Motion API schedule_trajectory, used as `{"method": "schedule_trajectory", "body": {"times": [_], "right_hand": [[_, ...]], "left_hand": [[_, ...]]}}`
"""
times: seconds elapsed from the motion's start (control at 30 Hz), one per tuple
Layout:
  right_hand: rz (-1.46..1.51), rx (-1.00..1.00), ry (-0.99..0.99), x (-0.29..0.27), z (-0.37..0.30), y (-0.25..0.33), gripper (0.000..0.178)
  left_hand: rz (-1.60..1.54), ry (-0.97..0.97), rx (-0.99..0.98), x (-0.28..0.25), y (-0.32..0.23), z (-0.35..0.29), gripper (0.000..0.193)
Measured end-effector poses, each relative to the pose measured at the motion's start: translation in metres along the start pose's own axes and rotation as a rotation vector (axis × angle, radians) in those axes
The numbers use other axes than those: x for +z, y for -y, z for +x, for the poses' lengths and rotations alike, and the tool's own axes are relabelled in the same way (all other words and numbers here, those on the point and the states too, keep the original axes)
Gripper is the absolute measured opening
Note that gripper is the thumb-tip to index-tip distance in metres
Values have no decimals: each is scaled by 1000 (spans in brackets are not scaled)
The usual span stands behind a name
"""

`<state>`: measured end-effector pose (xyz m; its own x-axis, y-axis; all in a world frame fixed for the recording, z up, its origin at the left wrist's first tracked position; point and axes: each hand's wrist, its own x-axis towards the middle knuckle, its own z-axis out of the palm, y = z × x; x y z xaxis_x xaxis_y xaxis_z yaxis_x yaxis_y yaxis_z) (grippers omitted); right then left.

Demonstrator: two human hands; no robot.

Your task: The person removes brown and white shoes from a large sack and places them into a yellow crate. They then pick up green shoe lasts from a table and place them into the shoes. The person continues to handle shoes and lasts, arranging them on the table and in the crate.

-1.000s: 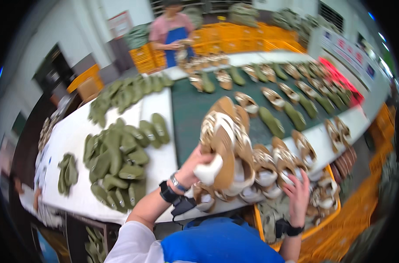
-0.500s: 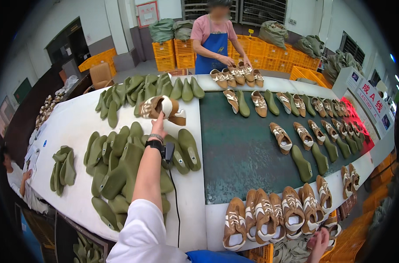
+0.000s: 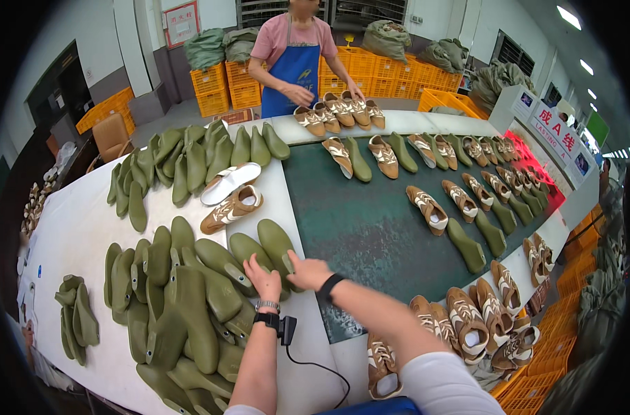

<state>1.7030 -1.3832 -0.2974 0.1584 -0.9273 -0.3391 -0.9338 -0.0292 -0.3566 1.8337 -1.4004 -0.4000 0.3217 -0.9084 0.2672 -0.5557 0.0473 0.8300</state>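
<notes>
My left hand (image 3: 263, 278) rests its fingers on the heel end of an olive-green shoe last (image 3: 244, 249) at the near edge of the white table (image 3: 72, 228). My right hand (image 3: 308, 271) grips the neighbouring green last (image 3: 279, 243), which lies at the edge of the dark green mat (image 3: 370, 228). Both wrists wear black bands, and a cable hangs from the left one. Just beyond lie a brown-and-white shoe (image 3: 232, 209) and a second shoe turned white sole up (image 3: 230, 182).
Heaps of green lasts (image 3: 183, 311) cover the white table. Rows of brown-and-white shoes (image 3: 467, 194) and lasts line the mat. More shoes (image 3: 467, 325) are piled at my right. A person in a blue apron (image 3: 294, 66) handles shoes at the far end. Orange crates (image 3: 398, 72) stand behind.
My left arm has pulled back from the far reach where it left a shoe. My right hand has come up from the shoe pile to the near lasts.
</notes>
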Motion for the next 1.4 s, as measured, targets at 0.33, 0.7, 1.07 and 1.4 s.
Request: {"method": "schedule_trajectory", "body": {"times": [0.33,0.7,1.07,1.4], "right_hand": [[1207,240,-178,9,1,-97,39],[-32,834,-333,12,-100,-293,41],[189,75,-284,-75,-290,-255,21],[395,123,-448,61,-413,-166,33]], "left_hand": [[-76,28,2,5,12,-1,40],[-79,191,42,5,2,-13,35],[-93,494,289,56,-44,-94,35],[85,476,351,59,-64,-144,52]]}}
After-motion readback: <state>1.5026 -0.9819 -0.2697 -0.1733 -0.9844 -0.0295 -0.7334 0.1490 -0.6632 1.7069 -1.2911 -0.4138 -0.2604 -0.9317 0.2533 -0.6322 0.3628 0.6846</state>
